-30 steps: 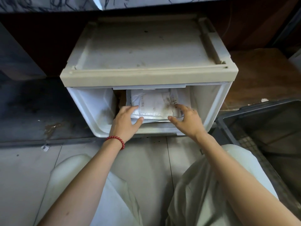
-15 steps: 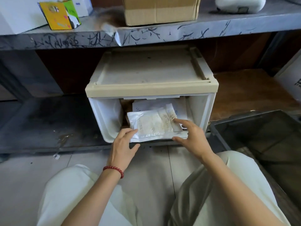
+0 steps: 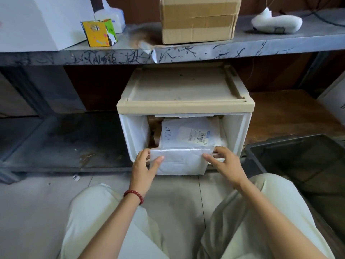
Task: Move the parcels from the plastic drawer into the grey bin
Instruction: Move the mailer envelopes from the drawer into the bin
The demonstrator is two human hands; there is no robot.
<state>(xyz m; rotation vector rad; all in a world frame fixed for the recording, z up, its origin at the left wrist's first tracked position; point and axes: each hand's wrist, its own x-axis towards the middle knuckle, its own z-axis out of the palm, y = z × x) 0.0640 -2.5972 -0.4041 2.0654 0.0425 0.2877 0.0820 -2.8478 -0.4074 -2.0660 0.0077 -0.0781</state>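
Together two hands [image 3: 144, 166] [image 3: 225, 164] gripping one white parcel [image 3: 181, 162], one labelled parcel [image 3: 188, 135] behind

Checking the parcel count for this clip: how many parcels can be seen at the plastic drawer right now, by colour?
White: 2, the held parcel and the labelled parcel
Brown: 1 at least, the brown parcel, partly hidden
Total: 3 at least

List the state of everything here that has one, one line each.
plastic drawer, open, parcels inside
white padded parcel, held at the drawer's front edge
labelled parcel, lying in the drawer
left hand, grips the padded parcel's left end
right hand, grips its right end
grey bin, open-topped
cardboard box, taped shut
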